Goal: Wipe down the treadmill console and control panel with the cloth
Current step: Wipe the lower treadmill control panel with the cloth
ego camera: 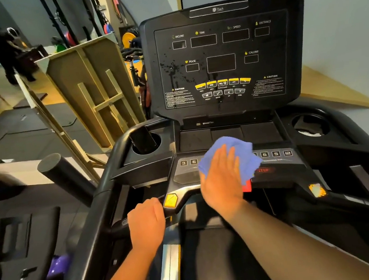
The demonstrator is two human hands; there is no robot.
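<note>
Flat, wide grip: right hand [223,176] is pressing palm-down on the blue cloth [233,155], fingers spread, not pinching anything; cloth is lying bunched under it at centre frame. Left hand [146,224] is wrapping closed around the left handlebar [119,226], lower centre, just beside the yellow handlebar button [170,201].

Cloth is sitting on the lower control panel [273,162], covering the middle of the numbered key row; keys 3 and 6 are showing to its left, 6, 9 and 12 to its right. Red STOP button [263,170] is peeking out right at the cloth's lower right edge, touching or nearly so.

Upright console display [223,66] is filling upper centre and is carrying dark spatter and drip runs on its left half, around the PULSE window. Likely not wiped yet, so the task is looking early to midway.

Risks, as I judge them: the flat press is sliding over live keys, so a speed or incline key could get triggered if the machine is powered; the displays are looking dark. Loose cloth could slip out from under the palm since nothing is clamping it. Drips on the display could smear if rubbed with an already damp patch. A dark phone-like object [143,140] is standing in the left cup holder [156,143], upper left of the cloth, and a wide sweep could knock it.
</note>
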